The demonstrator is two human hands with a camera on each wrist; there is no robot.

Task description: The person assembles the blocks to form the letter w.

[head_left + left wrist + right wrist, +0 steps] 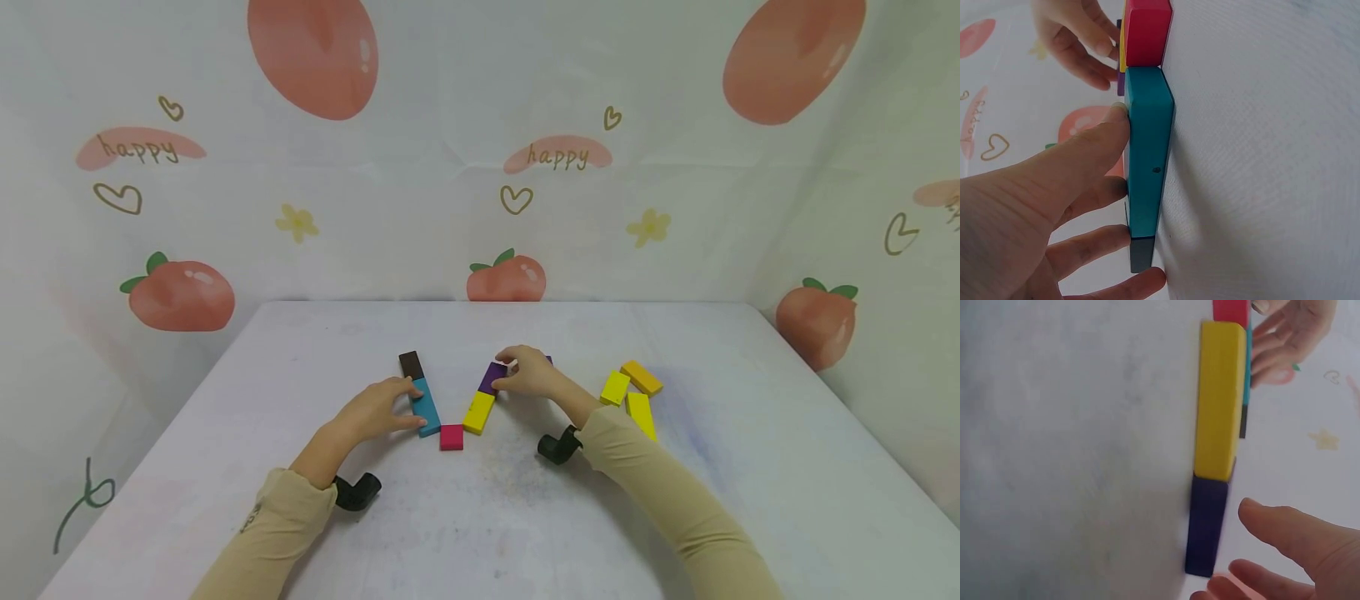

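On the white table [330, 333], the left arm of a V is formed by a smooth teal rectangular block [431, 411], apparently painted wood, set end to end with a dark brown block [410, 365]. The teal side is touched by the thumb and fingers of the left hand [378, 411], spread rather than wrapped round it. At the point a small red block [452, 437] is placed; the right arm is made of a yellow block [479, 412] and a dark purple block [492, 377], approached by the widely parted, unfilled fingers of the right hand [531, 372]. The blocks are judged light, stiff, sturdy and slightly slippery, best pinched by their long sides. Farther right, three loose yellowish blocks [615, 388] are seen, one partly covered by the beige right sleeve [660, 483].
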